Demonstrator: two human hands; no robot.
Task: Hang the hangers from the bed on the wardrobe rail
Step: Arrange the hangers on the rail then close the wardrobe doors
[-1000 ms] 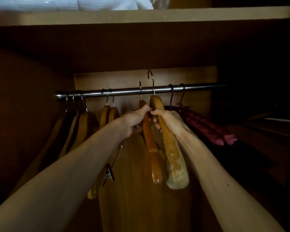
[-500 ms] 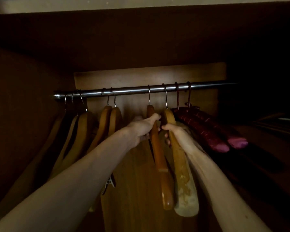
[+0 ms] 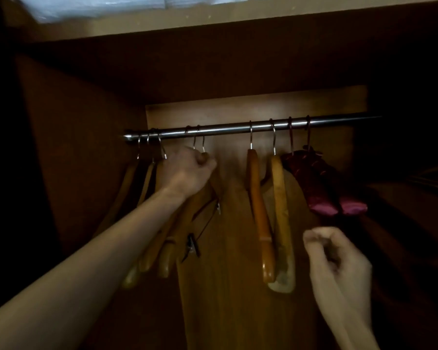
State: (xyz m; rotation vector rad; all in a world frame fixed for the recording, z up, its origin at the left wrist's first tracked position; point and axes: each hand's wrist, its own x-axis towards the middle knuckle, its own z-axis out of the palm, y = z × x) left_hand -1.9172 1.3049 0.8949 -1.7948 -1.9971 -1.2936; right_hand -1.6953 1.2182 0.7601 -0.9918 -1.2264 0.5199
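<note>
A metal wardrobe rail (image 3: pixel 225 128) runs across the dark wardrobe. Two wooden hangers hang on it near the middle, an orange one (image 3: pixel 257 203) and a paler one (image 3: pixel 280 198) to its right. No hand touches them. My left hand (image 3: pixel 190 170) is further left, under the rail, gripping the top of a wooden hanger (image 3: pixel 204 156) in a pair hooked there. My right hand (image 3: pixel 336 261) is low on the right, pulled back from the hangers, fingers curled and holding nothing.
Three more wooden hangers (image 3: pixel 147 178) hang at the rail's left end. Two padded dark-red hangers (image 3: pixel 314 183) hang at the right. A clip (image 3: pixel 192 245) dangles below my left wrist. A shelf (image 3: pixel 213 18) with white bundles (image 3: pixel 99 3) sits overhead.
Both hands let go of the two middle hangers, which now hang on the rail. My left hand moved left onto the neighbouring pair. My right hand dropped back and down.
</note>
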